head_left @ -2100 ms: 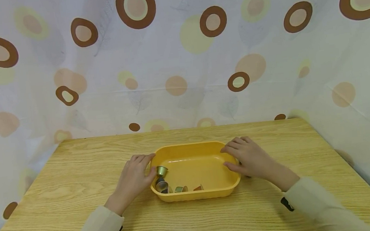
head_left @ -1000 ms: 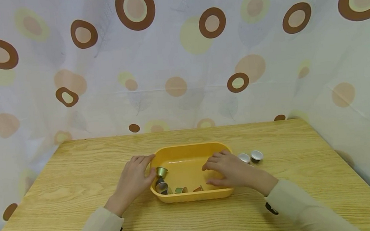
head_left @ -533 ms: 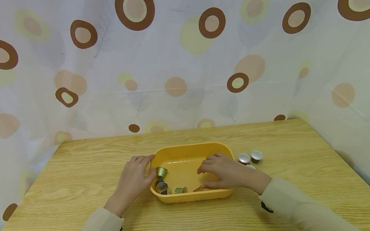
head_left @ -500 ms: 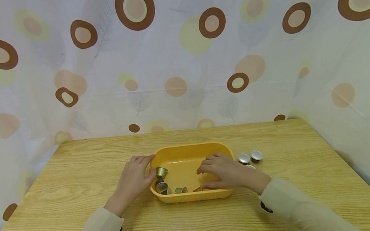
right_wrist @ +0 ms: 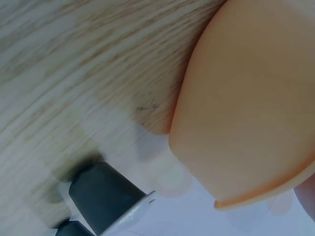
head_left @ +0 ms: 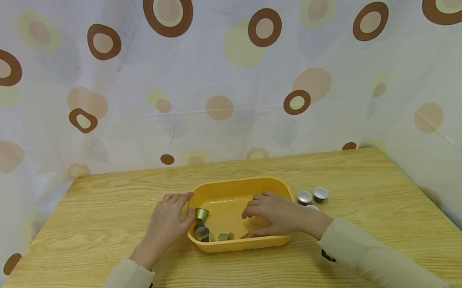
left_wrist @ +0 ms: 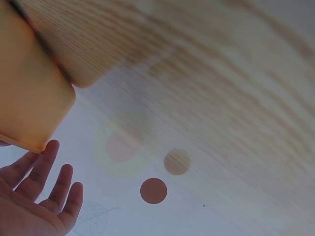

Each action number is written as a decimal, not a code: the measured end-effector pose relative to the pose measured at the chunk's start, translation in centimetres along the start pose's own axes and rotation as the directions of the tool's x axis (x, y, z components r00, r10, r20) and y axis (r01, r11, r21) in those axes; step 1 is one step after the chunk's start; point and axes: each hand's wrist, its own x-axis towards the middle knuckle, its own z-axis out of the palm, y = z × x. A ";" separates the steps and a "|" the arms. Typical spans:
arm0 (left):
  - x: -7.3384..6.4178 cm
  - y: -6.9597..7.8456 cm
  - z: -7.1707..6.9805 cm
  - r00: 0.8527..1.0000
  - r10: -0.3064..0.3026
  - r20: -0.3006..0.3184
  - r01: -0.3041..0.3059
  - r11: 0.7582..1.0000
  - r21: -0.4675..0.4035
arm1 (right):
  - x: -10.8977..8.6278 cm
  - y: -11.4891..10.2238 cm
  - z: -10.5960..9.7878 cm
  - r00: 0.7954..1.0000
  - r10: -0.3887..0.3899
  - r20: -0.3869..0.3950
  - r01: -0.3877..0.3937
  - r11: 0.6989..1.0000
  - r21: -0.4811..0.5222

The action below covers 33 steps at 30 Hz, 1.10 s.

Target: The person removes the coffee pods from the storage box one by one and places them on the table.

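A yellow plastic basin (head_left: 243,244) stands on the table with several coffee capsules inside. My left hand (head_left: 166,222) holds its left rim, thumb inside and fingers outside; the left wrist view shows an index fingertip at the rim. My right hand (head_left: 278,214) reaches over the right side into the basin, thumb and fingers apart. Its thumb tip partly covers an orange capsule (head_left: 244,236) by the near wall. Further left lie a green capsule (head_left: 226,237), a gold-green capsule (head_left: 201,213) and a dark capsule (head_left: 201,231). The right fingertips are hidden in the right wrist view.
Right of the basin, dark capsules with silver lids stand on the wooden table (head_left: 94,214): one capsule (head_left: 320,194) at the far right, another capsule (head_left: 304,197) beside it, and a third partly behind the right wrist. A patterned curtain (head_left: 215,70) encloses the back and sides.
My right hand has left the basin's right rim and moved left and inward to the orange capsule, uncovering the capsules on the table. The left hand stays at the rim.
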 end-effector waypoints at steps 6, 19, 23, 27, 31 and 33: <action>0.0 -0.1 0.1 1.000 0.008 0.000 -0.008 1.000 0.000 | 0.3 -0.1 -0.1 1.000 -0.013 0.007 0.013 1.000 0.001; 0.0 0.0 0.0 1.000 -0.003 0.005 0.003 1.000 -0.012 | 0.7 -0.3 0.1 0.999 0.003 0.047 -0.004 1.000 0.018; 0.0 0.0 0.0 1.000 0.004 -0.005 -0.004 1.000 -0.011 | 0.9 -0.3 0.2 0.998 0.000 0.058 -0.001 1.000 0.017; 0.0 0.0 0.0 1.000 0.001 0.000 -0.001 1.000 -0.010 | 1.0 -0.2 0.4 0.997 -0.017 0.071 0.017 1.000 0.009; 0.0 0.1 0.0 1.000 -0.006 0.009 0.006 1.000 -0.007 | 1.3 -0.2 0.6 0.996 -0.031 0.084 0.031 1.000 0.002; 0.0 0.1 0.0 1.000 -0.008 0.009 0.008 1.000 -0.007 | 1.4 -0.2 0.7 0.995 -0.030 0.094 0.030 1.000 0.002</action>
